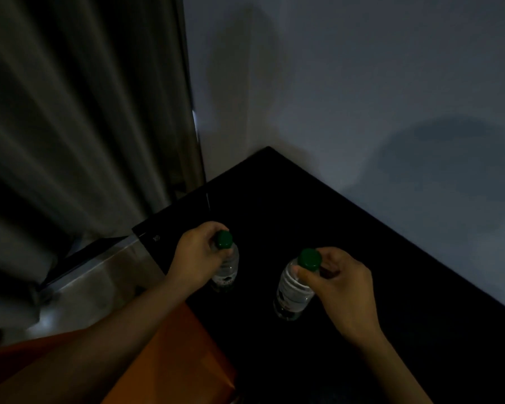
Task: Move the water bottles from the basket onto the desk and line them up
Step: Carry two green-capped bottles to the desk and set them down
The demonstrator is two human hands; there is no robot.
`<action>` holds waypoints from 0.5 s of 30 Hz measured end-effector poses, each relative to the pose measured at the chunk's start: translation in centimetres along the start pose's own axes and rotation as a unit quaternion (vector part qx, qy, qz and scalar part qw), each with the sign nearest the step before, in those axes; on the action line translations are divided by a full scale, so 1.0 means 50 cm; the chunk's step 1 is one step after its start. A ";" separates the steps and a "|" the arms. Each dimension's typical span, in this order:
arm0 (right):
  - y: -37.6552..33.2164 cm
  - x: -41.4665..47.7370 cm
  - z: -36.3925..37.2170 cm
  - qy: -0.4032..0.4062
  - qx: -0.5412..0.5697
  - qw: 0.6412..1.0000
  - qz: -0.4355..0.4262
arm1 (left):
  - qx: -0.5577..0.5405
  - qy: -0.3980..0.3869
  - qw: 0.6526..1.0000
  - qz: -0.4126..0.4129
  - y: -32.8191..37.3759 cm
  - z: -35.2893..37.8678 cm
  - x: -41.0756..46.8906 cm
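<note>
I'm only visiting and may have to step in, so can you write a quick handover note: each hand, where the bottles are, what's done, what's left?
Left hand: fingers curled round the neck of the left bottle, just under its green cap.
Right hand: same grip on the right bottle.
Both stand upright over the black desk, side by side, apart; too dark to tell if their bases touch it.
Done: two bottles brought to the desk.
To do: release them, line them up.
No basket clearly in view; the orange object beside the desk may be it, so check there for more.
</note>
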State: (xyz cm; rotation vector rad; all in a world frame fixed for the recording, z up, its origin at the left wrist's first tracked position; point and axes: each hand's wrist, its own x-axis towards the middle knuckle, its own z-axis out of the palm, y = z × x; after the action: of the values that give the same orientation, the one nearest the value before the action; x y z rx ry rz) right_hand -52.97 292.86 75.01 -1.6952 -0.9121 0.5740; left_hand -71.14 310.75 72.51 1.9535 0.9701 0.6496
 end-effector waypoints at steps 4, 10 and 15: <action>0.024 0.027 0.010 0.002 -0.021 1.000 0.010 | -0.006 0.020 1.000 -0.007 -0.032 0.013 0.051; 0.044 0.049 0.024 -0.012 -0.010 0.999 0.030 | -0.011 0.038 0.999 -0.007 -0.063 0.029 0.094; 0.046 0.065 0.034 -0.015 -0.016 1.000 0.022 | -0.024 0.037 0.999 -0.022 -0.086 0.040 0.095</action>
State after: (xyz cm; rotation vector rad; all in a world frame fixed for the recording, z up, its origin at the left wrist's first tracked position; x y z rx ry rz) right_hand -51.65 296.16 72.51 -1.7439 -0.9115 0.6184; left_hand -68.65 315.21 68.18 1.8731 1.0303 0.7186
